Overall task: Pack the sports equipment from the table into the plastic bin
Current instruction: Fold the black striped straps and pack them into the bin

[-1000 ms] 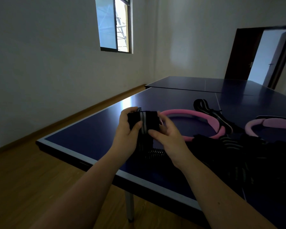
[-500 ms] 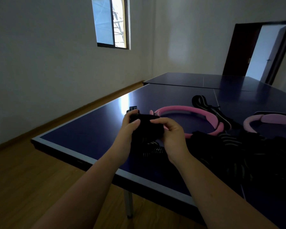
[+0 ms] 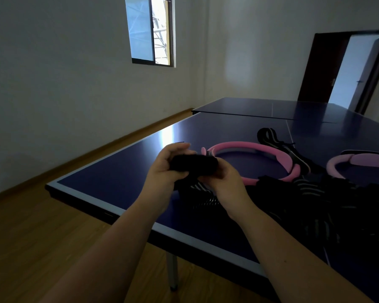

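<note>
Above the near left part of the blue bench (image 3: 118,178), both hands grasp one rolled bundle of black strap (image 3: 193,164). The left hand (image 3: 164,169) curls its fingers round the bundle's left end, thumb underneath. The right hand (image 3: 225,182) holds the right end from below, fingers bent round it. The bundle is held clear of the bench top; a striped tail of it hangs down between the wrists.

Beneath the hands lies a dark coil spring (image 3: 208,202), resting on the bench. Just beyond the bundle, a pink ring (image 3: 245,145) lies flat on the bench. A black and white striped band (image 3: 269,136) lies behind that ring, touching its far edge. A second, paler pink ring (image 3: 363,159) lies at the right edge of view, well apart from the hands. A heap of dark striped straps (image 3: 315,204) covers the near right part of the bench, overlapping the first ring's near rim. The heap's detail is too dark to sort.
</note>
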`<state>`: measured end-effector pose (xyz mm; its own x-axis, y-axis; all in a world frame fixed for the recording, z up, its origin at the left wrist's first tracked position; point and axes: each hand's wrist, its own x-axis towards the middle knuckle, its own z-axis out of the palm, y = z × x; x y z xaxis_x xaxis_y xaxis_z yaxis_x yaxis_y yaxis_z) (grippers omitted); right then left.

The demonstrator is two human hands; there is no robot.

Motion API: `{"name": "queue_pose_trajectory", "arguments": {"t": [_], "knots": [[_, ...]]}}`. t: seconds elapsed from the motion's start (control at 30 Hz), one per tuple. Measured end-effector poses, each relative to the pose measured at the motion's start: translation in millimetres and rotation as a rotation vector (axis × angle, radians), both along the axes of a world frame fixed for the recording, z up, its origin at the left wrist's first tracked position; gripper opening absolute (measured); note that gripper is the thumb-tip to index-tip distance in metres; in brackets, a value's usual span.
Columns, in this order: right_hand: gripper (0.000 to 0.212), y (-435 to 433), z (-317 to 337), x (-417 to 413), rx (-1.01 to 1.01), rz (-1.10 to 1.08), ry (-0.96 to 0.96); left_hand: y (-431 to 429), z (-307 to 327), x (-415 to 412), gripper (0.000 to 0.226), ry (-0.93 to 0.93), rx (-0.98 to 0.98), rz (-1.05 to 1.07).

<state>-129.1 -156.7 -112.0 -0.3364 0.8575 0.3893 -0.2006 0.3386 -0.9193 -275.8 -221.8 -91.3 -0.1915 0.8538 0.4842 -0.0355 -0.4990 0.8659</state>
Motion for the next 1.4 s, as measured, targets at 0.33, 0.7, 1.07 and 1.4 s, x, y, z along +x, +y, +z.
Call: {"name": "queue_pose_trajectory", "arguments": {"t": [0.33, 0.7, 1.07, 1.4], "knots": [[0.041, 11, -3, -12, -0.185, 0.027, 0.177, 15, -4, -1, 0.057, 0.089, -0.336, -0.016], [0.02, 43, -7, -27, -0.175, 0.032, -0.189, 35, -10, -11, 0.046, -0.135, -0.211, 0.153], [0.025, 68, -35, -25, 0.117, -0.24, -0.673, 72, 2, -17, 0.028, -0.307, -0.084, 0.198], [0.031, 45, -4, -14, -0.141, -0.234, -0.252, 72, 1, -1, 0.029, -0.274, -0.061, 0.154]]}}
